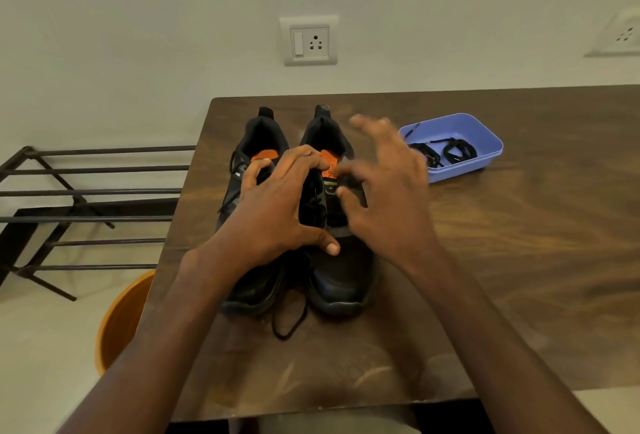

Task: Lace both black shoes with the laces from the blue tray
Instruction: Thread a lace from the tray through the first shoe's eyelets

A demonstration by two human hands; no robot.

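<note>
On table (519, 260): 2 shoes (256, 281) side by side, toes near. Left hand (273, 215) spread, curled over tongues, grip unclear. Right hand (388, 191) blurred, fingers wide. Tray (485, 132) right, laces (446, 153) inside. Risk: loose lace (291, 322) snags a wrist, dragging shoe

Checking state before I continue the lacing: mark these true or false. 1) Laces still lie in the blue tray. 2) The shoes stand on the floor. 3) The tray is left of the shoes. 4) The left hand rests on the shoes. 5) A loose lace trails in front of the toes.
1) True: black laces lie in the blue tray.
2) False: the shoes stand on the wooden table.
3) False: the tray is to their right.
4) True: the left hand lies across them.
5) True: a loose lace loops there.
</note>
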